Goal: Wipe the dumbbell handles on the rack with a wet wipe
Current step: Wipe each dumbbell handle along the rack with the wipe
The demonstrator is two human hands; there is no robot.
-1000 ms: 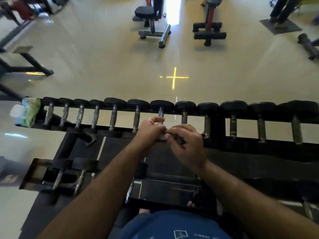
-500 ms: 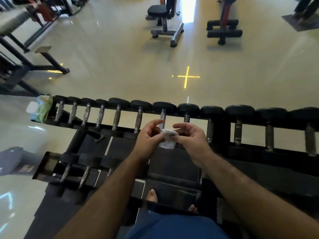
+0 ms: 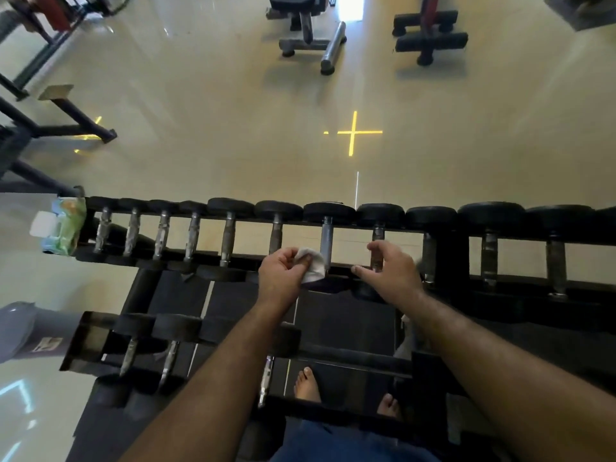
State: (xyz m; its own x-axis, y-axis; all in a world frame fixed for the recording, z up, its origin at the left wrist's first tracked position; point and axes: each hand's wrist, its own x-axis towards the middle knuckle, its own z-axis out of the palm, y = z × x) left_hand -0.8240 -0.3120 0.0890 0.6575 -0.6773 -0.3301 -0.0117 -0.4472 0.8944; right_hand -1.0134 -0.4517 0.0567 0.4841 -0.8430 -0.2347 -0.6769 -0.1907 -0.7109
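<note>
Right hand point(image 3: 393, 271) has let go (fingers spread); left hand point(image 3: 283, 275) alone pinches wet wipe point(image 3: 315, 266).

- A yellow cross point(image 3: 353, 132) is glowing on the pale, shiny floor point(image 3: 206, 121) beyond the rack.
- A padded bench point(image 3: 305, 31) with a chrome roller is standing at the top centre, a bright strip of light lying just beside it.
- A red-and-black machine point(image 3: 430, 35) is sitting to the right of that bench, well apart from it.
- A dark steel frame point(image 3: 56, 128) is stretching its legs across the floor at the upper left.
- A grey bin point(image 3: 23, 331) is standing at the left edge, low down.
- Two bare feet point(image 3: 308, 385) are showing on the dark mat point(image 3: 346, 315) near the bottom.
</note>
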